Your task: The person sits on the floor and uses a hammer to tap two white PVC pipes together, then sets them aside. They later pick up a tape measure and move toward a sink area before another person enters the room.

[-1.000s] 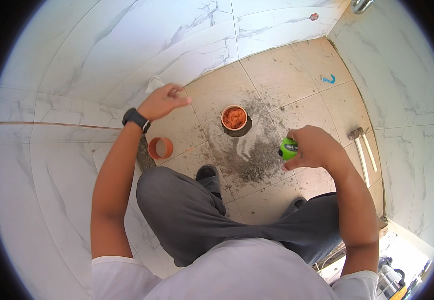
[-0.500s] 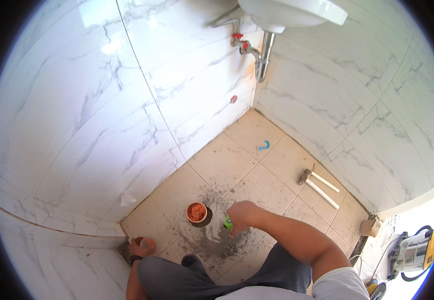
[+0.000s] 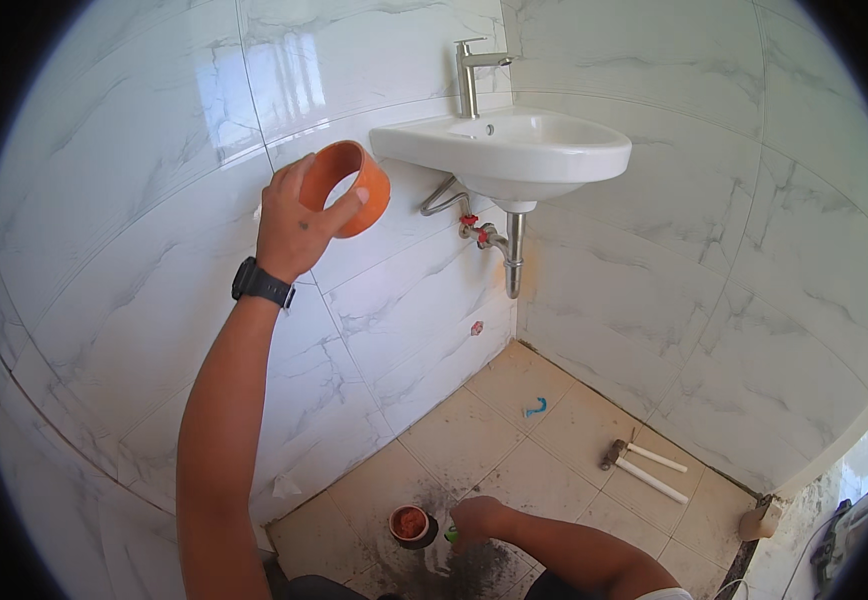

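Note:
My left hand, with a black wristwatch, is raised in front of the tiled wall. Its fingers and thumb wrap round a short orange piece of pipe, held tilted so that I see through its bore. Low over the floor, my right hand is closed on a bright green object; most of it is hidden, so I cannot tell its kind. Just left of that hand, an orange-rimmed pipe opening in the floor has crumpled reddish material inside. Dark grey grit lies around it.
A white washbasin with a tap hangs in the corner, its metal drain pipe below. Two white-handled hammers lie on the floor at right, near a blue strip. A round-edged beige block stands by the doorway.
My left hand has lifted the orange piece of pipe from the floor at lower left to high before the wall. The view has tilted upward. My right hand stays beside the floor opening.

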Action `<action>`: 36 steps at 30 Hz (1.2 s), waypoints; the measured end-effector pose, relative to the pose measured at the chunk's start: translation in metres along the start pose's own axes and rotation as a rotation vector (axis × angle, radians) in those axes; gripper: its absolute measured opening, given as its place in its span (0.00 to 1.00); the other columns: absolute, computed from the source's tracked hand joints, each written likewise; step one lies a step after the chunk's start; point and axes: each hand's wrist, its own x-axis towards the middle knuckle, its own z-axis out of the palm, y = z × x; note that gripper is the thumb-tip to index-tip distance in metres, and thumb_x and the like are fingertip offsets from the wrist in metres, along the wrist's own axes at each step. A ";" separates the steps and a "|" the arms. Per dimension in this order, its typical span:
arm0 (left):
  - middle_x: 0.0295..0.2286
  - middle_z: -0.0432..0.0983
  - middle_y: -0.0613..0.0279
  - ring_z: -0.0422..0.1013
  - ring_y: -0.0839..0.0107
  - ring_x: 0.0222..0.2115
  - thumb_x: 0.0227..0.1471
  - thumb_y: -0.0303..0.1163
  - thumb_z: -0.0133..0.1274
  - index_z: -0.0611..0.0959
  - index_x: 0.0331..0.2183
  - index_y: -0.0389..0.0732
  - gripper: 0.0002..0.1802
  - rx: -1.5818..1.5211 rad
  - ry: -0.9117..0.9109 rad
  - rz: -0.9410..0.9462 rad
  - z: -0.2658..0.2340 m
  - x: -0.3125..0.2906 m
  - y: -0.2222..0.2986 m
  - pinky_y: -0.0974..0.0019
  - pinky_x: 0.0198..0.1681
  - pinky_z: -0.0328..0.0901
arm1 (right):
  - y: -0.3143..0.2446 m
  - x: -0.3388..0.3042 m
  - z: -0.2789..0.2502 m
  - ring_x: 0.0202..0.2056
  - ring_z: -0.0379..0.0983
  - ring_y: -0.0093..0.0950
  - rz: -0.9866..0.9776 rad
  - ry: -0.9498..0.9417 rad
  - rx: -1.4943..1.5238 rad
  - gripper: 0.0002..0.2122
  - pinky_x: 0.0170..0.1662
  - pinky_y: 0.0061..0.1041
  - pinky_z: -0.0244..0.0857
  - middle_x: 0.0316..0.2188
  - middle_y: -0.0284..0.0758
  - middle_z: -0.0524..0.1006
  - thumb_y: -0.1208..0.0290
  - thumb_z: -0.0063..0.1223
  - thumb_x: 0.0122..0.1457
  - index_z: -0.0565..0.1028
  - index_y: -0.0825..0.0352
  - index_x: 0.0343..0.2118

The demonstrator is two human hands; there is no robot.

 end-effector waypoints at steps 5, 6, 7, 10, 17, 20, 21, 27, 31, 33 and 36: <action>0.46 0.72 0.39 0.73 0.52 0.46 0.35 0.63 0.61 0.70 0.54 0.30 0.54 -0.006 0.005 -0.037 0.050 0.112 0.056 0.59 0.44 0.72 | 0.004 -0.004 0.002 0.33 0.78 0.41 -0.174 -0.026 -0.042 0.27 0.34 0.40 0.71 0.29 0.44 0.80 0.45 0.63 0.41 0.80 0.70 0.32; 0.46 0.72 0.39 0.73 0.52 0.46 0.35 0.64 0.61 0.68 0.55 0.30 0.56 0.025 -0.034 -0.057 0.060 0.124 0.061 0.60 0.45 0.71 | 0.004 -0.004 0.003 0.33 0.78 0.42 -0.183 -0.017 -0.018 0.27 0.34 0.40 0.72 0.28 0.44 0.80 0.45 0.63 0.40 0.80 0.70 0.31; 0.47 0.72 0.38 0.72 0.53 0.47 0.34 0.65 0.61 0.67 0.56 0.31 0.57 0.052 -0.078 -0.080 0.071 0.134 0.064 0.61 0.46 0.71 | 0.004 -0.004 0.005 0.33 0.78 0.42 -0.188 -0.004 0.007 0.27 0.35 0.39 0.72 0.28 0.44 0.80 0.45 0.63 0.40 0.79 0.71 0.31; 0.47 0.73 0.42 0.74 0.56 0.45 0.31 0.68 0.61 0.69 0.54 0.33 0.58 0.133 -0.149 -0.121 0.100 0.156 0.061 0.62 0.46 0.70 | 0.006 -0.005 0.010 0.31 0.78 0.41 -0.212 0.099 0.041 0.23 0.33 0.39 0.71 0.26 0.41 0.80 0.49 0.63 0.39 0.81 0.68 0.27; 0.35 0.80 0.50 0.77 0.61 0.36 0.30 0.74 0.55 0.85 0.37 0.38 0.47 0.206 -0.348 -0.052 0.113 0.164 0.035 0.65 0.41 0.69 | 0.019 -0.009 0.002 0.32 0.79 0.41 -0.138 0.000 0.129 0.23 0.35 0.40 0.71 0.27 0.41 0.80 0.48 0.62 0.41 0.81 0.67 0.28; 0.35 0.81 0.52 0.77 0.62 0.36 0.43 0.67 0.52 0.85 0.37 0.37 0.39 0.171 -0.340 -0.013 0.107 0.152 0.040 0.65 0.41 0.68 | 0.028 -0.011 -0.005 0.37 0.77 0.44 -0.122 -0.097 0.133 0.30 0.38 0.40 0.71 0.32 0.45 0.79 0.44 0.61 0.44 0.77 0.70 0.37; 0.34 0.81 0.50 0.77 0.60 0.35 0.46 0.63 0.53 0.85 0.36 0.35 0.36 0.148 -0.358 -0.023 0.099 0.155 0.045 0.64 0.39 0.69 | 0.030 -0.011 -0.007 0.38 0.77 0.45 -0.106 -0.087 0.133 0.31 0.39 0.41 0.71 0.33 0.45 0.79 0.43 0.60 0.44 0.76 0.70 0.38; 0.33 0.80 0.45 0.75 0.60 0.33 0.51 0.58 0.54 0.84 0.32 0.32 0.32 -0.142 -0.295 0.154 0.081 0.157 0.045 0.64 0.38 0.68 | 0.026 -0.017 -0.015 0.42 0.76 0.44 -0.004 -0.120 0.189 0.33 0.44 0.41 0.69 0.37 0.46 0.79 0.39 0.57 0.46 0.75 0.68 0.43; 0.38 0.79 0.48 0.74 0.61 0.39 0.52 0.60 0.52 0.83 0.37 0.35 0.33 -0.447 0.051 0.254 0.062 0.137 0.006 0.65 0.45 0.65 | 0.017 -0.039 -0.017 0.43 0.76 0.43 0.047 -0.142 0.319 0.33 0.45 0.39 0.69 0.38 0.46 0.79 0.39 0.57 0.46 0.76 0.69 0.41; 0.38 0.80 0.55 0.75 0.66 0.42 0.56 0.60 0.44 0.83 0.41 0.38 0.33 -0.459 0.197 0.205 0.037 0.116 -0.023 0.65 0.48 0.66 | 0.021 -0.051 -0.013 0.43 0.75 0.44 0.064 -0.147 0.397 0.35 0.46 0.39 0.68 0.38 0.47 0.79 0.38 0.56 0.47 0.75 0.68 0.45; 0.42 0.78 0.52 0.72 0.63 0.46 0.65 0.51 0.34 0.80 0.44 0.36 0.29 -0.303 0.185 -0.036 -0.021 0.059 -0.073 0.60 0.52 0.63 | 0.035 -0.060 0.001 0.43 0.75 0.45 0.146 -0.097 0.548 0.37 0.46 0.40 0.68 0.39 0.48 0.78 0.36 0.55 0.47 0.73 0.67 0.49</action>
